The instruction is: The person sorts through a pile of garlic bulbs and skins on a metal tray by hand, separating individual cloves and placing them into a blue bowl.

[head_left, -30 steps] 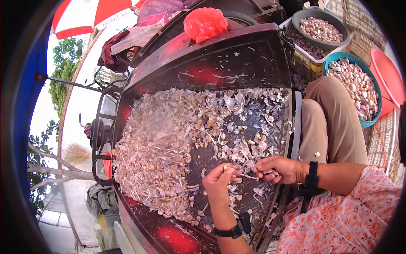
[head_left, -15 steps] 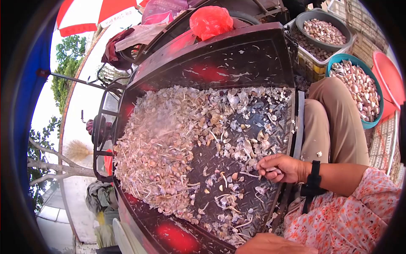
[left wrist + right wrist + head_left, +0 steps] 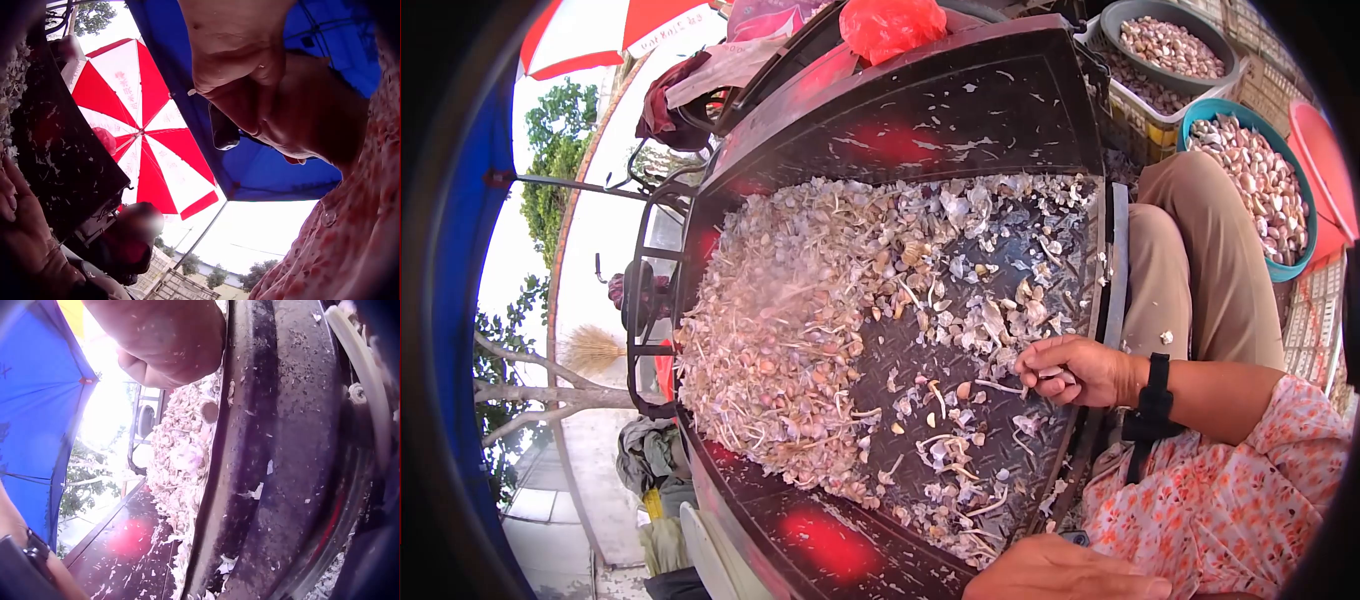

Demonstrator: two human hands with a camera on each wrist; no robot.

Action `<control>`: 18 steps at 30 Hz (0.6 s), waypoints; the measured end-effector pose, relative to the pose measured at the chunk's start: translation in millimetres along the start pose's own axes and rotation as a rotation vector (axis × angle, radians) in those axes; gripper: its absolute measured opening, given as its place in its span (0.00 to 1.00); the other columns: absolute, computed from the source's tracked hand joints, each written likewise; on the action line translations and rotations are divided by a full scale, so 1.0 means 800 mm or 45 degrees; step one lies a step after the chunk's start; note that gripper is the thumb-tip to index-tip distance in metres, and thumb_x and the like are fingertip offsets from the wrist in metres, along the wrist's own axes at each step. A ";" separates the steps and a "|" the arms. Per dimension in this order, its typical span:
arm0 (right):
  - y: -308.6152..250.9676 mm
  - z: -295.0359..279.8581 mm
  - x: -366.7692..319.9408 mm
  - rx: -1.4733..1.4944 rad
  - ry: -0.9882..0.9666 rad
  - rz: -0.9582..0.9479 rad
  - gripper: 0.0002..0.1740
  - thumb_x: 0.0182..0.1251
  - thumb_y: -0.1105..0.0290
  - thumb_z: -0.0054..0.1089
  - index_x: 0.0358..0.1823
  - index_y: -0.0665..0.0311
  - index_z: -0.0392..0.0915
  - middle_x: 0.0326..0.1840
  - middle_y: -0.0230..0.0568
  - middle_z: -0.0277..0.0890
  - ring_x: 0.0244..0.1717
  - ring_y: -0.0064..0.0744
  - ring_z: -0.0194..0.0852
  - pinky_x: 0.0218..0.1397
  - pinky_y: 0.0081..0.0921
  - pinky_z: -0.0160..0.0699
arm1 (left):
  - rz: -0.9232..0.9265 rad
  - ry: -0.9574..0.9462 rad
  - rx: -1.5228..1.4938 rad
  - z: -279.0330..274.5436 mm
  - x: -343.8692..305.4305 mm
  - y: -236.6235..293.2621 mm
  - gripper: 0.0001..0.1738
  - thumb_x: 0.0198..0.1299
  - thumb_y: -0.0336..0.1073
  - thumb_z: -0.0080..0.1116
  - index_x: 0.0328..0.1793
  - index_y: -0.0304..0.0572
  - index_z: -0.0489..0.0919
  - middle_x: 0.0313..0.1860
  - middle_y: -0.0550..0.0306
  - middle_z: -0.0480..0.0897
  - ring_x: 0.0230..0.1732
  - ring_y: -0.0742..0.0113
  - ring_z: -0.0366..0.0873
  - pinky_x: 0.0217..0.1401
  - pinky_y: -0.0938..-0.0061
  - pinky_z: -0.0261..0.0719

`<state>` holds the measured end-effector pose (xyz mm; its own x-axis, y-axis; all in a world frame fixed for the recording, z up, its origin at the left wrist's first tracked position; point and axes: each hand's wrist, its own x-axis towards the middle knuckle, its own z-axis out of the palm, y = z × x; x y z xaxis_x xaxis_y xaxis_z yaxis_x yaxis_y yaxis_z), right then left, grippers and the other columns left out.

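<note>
My right hand (image 3: 1080, 370) is over the near edge of a dark metal cart bed, fingers curled round pale garlic cloves (image 3: 1055, 375). In the right wrist view this hand (image 3: 169, 344) shows curled, its cloves hidden. A thin pale garlic stem (image 3: 1000, 387) lies right at its fingertips. My left hand (image 3: 1060, 570) is at the bottom edge of the head view, back up, beside the floral shirt. The left wrist view shows that hand (image 3: 244, 69) from below, overlapping a face; I cannot tell whether it holds anything.
A large heap of garlic skins and stems (image 3: 770, 330) covers the far part of the cart bed (image 3: 900, 370). At the right stand a teal basin (image 3: 1195, 118) and a grey basin (image 3: 1112, 35) of cloves, with a red tub (image 3: 1325, 170). Knees (image 3: 1190, 220) press near the cart's edge.
My left hand has left the right hand's side, where it held a small pale piece, and come back towards the body. The right hand stays over the near edge, still holding cloves.
</note>
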<state>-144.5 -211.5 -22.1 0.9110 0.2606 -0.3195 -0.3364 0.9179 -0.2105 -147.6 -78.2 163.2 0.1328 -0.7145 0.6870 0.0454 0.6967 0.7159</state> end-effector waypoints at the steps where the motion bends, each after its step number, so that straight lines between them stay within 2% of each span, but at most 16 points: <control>1: 0.000 -0.001 0.001 0.007 -0.012 0.000 0.07 0.68 0.70 0.49 0.42 0.66 0.71 0.30 0.34 0.69 0.18 0.15 0.58 0.13 0.09 0.52 | -0.005 0.011 0.003 0.000 0.001 0.000 0.11 0.58 0.22 0.53 0.46 0.22 0.76 0.42 0.29 0.80 0.42 0.40 0.82 0.38 0.56 0.83; 3: -0.001 0.000 0.001 0.003 -0.014 0.005 0.07 0.68 0.71 0.49 0.42 0.66 0.71 0.30 0.34 0.69 0.18 0.15 0.58 0.13 0.09 0.52 | -0.015 0.021 0.006 -0.007 0.003 0.001 0.11 0.58 0.22 0.53 0.46 0.22 0.76 0.42 0.29 0.80 0.42 0.40 0.82 0.38 0.56 0.83; 4: -0.002 0.000 0.001 -0.004 -0.018 0.010 0.07 0.68 0.71 0.49 0.42 0.66 0.71 0.30 0.34 0.69 0.19 0.14 0.58 0.13 0.09 0.51 | -0.048 -0.172 -0.010 -0.020 0.006 0.002 0.11 0.59 0.23 0.52 0.46 0.22 0.76 0.42 0.29 0.80 0.42 0.40 0.82 0.38 0.56 0.83; 6: -0.002 -0.004 0.002 -0.003 -0.036 0.010 0.06 0.68 0.71 0.49 0.41 0.66 0.71 0.29 0.33 0.69 0.19 0.14 0.58 0.13 0.09 0.51 | -0.091 -0.366 -0.033 -0.019 0.006 0.003 0.11 0.59 0.23 0.52 0.47 0.22 0.76 0.43 0.29 0.79 0.42 0.39 0.82 0.37 0.55 0.83; 7: -0.001 -0.005 0.004 -0.003 -0.058 0.011 0.06 0.68 0.71 0.49 0.41 0.66 0.71 0.29 0.33 0.69 0.18 0.14 0.58 0.12 0.09 0.50 | -0.075 -0.198 -0.015 -0.006 0.005 0.003 0.12 0.59 0.23 0.52 0.48 0.22 0.75 0.43 0.29 0.79 0.42 0.39 0.82 0.38 0.55 0.83; 9: 0.001 -0.002 0.003 0.003 -0.036 0.016 0.06 0.68 0.71 0.49 0.41 0.66 0.71 0.29 0.33 0.68 0.18 0.14 0.57 0.13 0.09 0.50 | -0.077 -0.025 0.007 0.004 0.003 0.004 0.12 0.59 0.23 0.52 0.48 0.22 0.75 0.43 0.29 0.79 0.42 0.39 0.82 0.38 0.55 0.84; 12: 0.001 0.000 0.000 0.001 -0.019 0.003 0.06 0.68 0.71 0.49 0.41 0.66 0.70 0.28 0.32 0.68 0.18 0.14 0.57 0.13 0.09 0.50 | -0.055 -0.004 0.023 0.005 0.002 0.000 0.14 0.59 0.22 0.53 0.51 0.23 0.74 0.43 0.28 0.79 0.42 0.39 0.82 0.38 0.55 0.84; 15: -0.003 0.001 -0.003 0.006 -0.040 0.006 0.07 0.68 0.71 0.49 0.42 0.66 0.70 0.28 0.31 0.68 0.18 0.13 0.57 0.13 0.09 0.51 | -0.063 -0.167 -0.007 -0.010 -0.009 -0.008 0.16 0.57 0.22 0.55 0.52 0.24 0.73 0.42 0.29 0.79 0.41 0.40 0.82 0.37 0.56 0.84; 18: -0.003 -0.001 -0.002 -0.018 -0.013 0.015 0.07 0.68 0.71 0.49 0.42 0.66 0.71 0.28 0.32 0.69 0.18 0.13 0.58 0.13 0.09 0.51 | 0.079 -0.030 0.118 -0.020 -0.023 -0.022 0.16 0.57 0.23 0.57 0.51 0.25 0.73 0.42 0.30 0.80 0.41 0.42 0.82 0.36 0.59 0.83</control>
<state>-145.5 -214.4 -22.0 0.9092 0.2747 -0.3129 -0.3507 0.9103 -0.2201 -135.1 -75.9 136.2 0.1092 -0.6723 0.7322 -0.0543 0.7315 0.6797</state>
